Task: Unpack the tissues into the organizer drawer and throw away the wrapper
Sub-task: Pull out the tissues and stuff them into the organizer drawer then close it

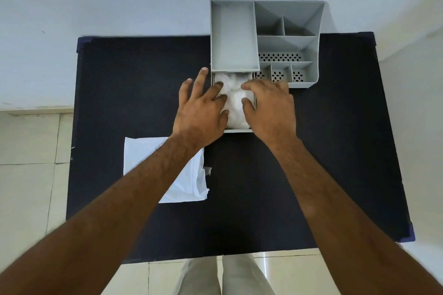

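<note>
A grey organizer (287,43) stands at the far edge of the black table. Its drawer (237,130) is pulled out toward me and holds white tissues (236,98). My left hand (203,105) lies over the drawer's left side, fingers spread, fingertips touching the tissues. My right hand (268,105) rests on the drawer's right side with fingers curled onto the tissues. Neither hand grips anything that I can see. The empty white plastic wrapper (143,158) lies flat on the table near left, partly under my left forearm.
The black table (311,151) has bare surface on the right and front. The organizer's upper compartments (233,36) are empty. A white wall lies behind, tiled floor on both sides, and my legs show below the front edge.
</note>
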